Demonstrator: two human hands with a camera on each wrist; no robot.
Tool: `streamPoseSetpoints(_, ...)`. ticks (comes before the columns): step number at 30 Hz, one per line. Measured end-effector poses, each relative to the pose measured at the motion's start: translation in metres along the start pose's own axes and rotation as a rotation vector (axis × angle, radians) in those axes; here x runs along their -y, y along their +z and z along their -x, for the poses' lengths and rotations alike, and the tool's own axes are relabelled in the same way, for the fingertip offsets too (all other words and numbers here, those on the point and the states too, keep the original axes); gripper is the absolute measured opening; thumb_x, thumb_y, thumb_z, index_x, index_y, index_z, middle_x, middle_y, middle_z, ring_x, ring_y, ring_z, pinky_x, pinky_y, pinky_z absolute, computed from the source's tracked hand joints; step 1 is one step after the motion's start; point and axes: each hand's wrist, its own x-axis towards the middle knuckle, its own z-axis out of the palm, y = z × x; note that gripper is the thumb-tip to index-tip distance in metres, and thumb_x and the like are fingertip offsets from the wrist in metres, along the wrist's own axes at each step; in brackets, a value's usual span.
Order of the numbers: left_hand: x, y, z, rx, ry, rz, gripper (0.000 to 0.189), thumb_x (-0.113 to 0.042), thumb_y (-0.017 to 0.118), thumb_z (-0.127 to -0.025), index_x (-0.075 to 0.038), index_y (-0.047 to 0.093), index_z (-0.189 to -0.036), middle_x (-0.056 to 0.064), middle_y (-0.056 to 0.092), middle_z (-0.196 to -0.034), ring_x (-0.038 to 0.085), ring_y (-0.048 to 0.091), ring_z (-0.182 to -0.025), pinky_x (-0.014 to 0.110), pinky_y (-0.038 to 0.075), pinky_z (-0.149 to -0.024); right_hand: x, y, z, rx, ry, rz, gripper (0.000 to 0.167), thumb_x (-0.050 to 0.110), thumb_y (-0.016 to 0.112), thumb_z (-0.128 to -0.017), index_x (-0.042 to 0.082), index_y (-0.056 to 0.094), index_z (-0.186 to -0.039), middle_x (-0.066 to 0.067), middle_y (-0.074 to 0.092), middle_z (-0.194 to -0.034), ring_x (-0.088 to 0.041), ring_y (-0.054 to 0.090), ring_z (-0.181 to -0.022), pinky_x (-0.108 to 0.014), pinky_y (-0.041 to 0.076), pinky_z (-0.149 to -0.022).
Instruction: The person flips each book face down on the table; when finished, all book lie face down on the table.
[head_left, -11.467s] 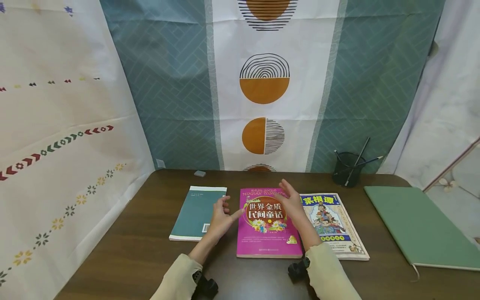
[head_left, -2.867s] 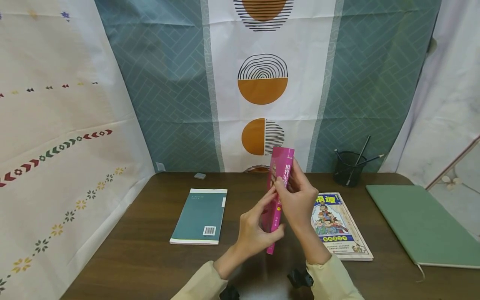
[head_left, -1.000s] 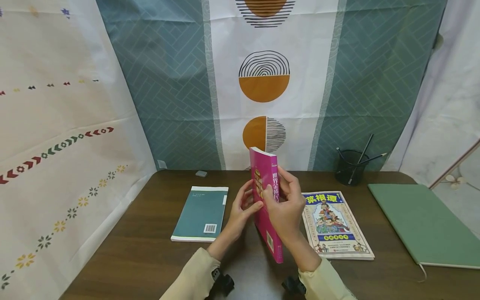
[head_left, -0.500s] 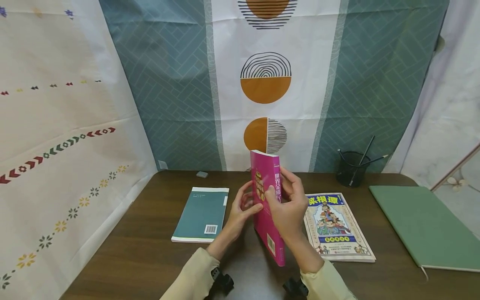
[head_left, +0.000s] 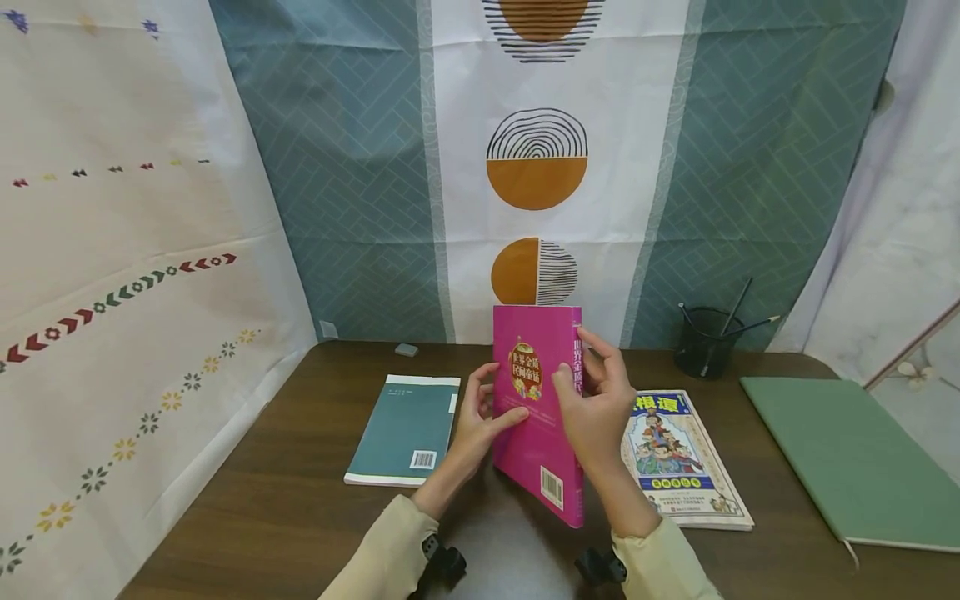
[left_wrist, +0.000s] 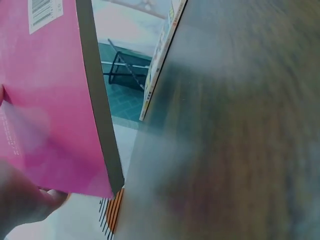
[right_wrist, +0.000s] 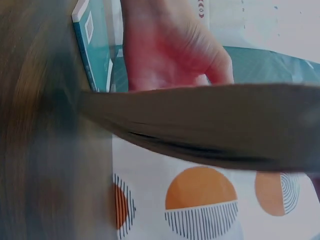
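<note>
Both hands hold the pink book (head_left: 536,408) upright over the table (head_left: 262,508): my left hand (head_left: 480,417) grips its left edge, my right hand (head_left: 596,408) curls round the spine. It has turned since a moment ago, its barcoded cover now facing me. Bare table lies beneath it. Two more books flank it: teal book (head_left: 405,429) left, picture book (head_left: 686,471) right, green notebook (head_left: 847,458) beyond.

Pink book (head_left: 536,400) now back-cover-forward (upright).
</note>
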Motion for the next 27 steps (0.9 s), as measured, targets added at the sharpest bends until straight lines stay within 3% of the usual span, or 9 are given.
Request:
streamPoseSetpoints(4, 0.0, 0.0, 0.0, -0.028, 0.013, -0.031, 0.073, -0.015, 0.077, -0.08, -0.014, 0.038, -0.142, 0.02, 0.051, -0.117, 0.014, 0.055, -0.101, 0.025, 0.053, -0.085, -0.005, -0.003, 0.0, 0.011, 0.008, -0.005, 0.044, -0.004, 0.063, -0.084, -0.002, 0.055, -0.127, -0.022, 0.071, -0.112, 0.006, 0.069, -0.092, -0.015, 0.056, -0.072)
streamPoseSetpoints(7, -0.001, 0.0, 0.0, -0.038, 0.015, -0.029, 0.072, -0.014, 0.076, -0.081, -0.014, 0.038, -0.142, 0.019, 0.05, -0.115, 0.013, 0.057, -0.1, 0.024, 0.056, -0.082, -0.01, -0.006, -0.002, 0.013, 0.01, -0.005, 0.044, -0.004, 0.062, -0.085, -0.001, 0.055, -0.128, -0.024, 0.072, -0.109, 0.011, 0.067, -0.085, -0.013, 0.056, -0.069)
streamPoseSetpoints(15, -0.004, 0.002, -0.002, -0.037, 0.014, -0.017, 0.07, -0.01, 0.073, -0.084, -0.013, 0.035, -0.144, 0.019, 0.048, -0.121, 0.013, 0.056, -0.106, 0.021, 0.055, -0.086, -0.023, -0.015, -0.015, 0.039, 0.088, 0.002, 0.043, -0.002, 0.06, -0.087, 0.002, 0.056, -0.129, -0.022, 0.072, -0.109, 0.01, 0.066, -0.074, -0.011, 0.054, -0.063)
streamPoseSetpoints(22, -0.009, 0.003, -0.002, -0.055, 0.017, -0.027, 0.07, -0.006, 0.072, -0.084, -0.011, 0.037, -0.144, 0.02, 0.048, -0.128, 0.018, 0.055, -0.109, 0.019, 0.053, -0.086, -0.028, -0.019, -0.023, 0.02, 0.302, -0.052, 0.042, -0.001, 0.058, -0.089, 0.008, 0.057, -0.13, -0.021, 0.071, -0.113, 0.003, 0.067, -0.07, -0.014, 0.055, -0.058)
streamPoseSetpoints(24, -0.011, 0.002, -0.002, -0.061, 0.015, -0.026, 0.068, -0.005, 0.072, -0.084, -0.011, 0.038, -0.143, 0.02, 0.049, -0.129, 0.018, 0.056, -0.108, 0.019, 0.053, -0.085, -0.03, -0.02, -0.024, 0.009, 0.34, -0.05, 0.042, 0.001, 0.058, -0.089, 0.01, 0.057, -0.13, -0.015, 0.072, -0.113, 0.002, 0.068, -0.07, -0.016, 0.055, -0.059)
streamPoseSetpoints(27, -0.013, -0.001, -0.002, -0.072, 0.02, -0.022, 0.066, -0.005, 0.072, -0.084, -0.01, 0.041, -0.142, 0.021, 0.051, -0.128, 0.018, 0.057, -0.107, 0.019, 0.053, -0.085, -0.033, -0.02, -0.026, 0.005, 0.364, -0.056, 0.042, 0.001, 0.057, -0.089, 0.011, 0.057, -0.13, 0.006, 0.076, -0.104, 0.001, 0.068, -0.069, -0.016, 0.055, -0.058)
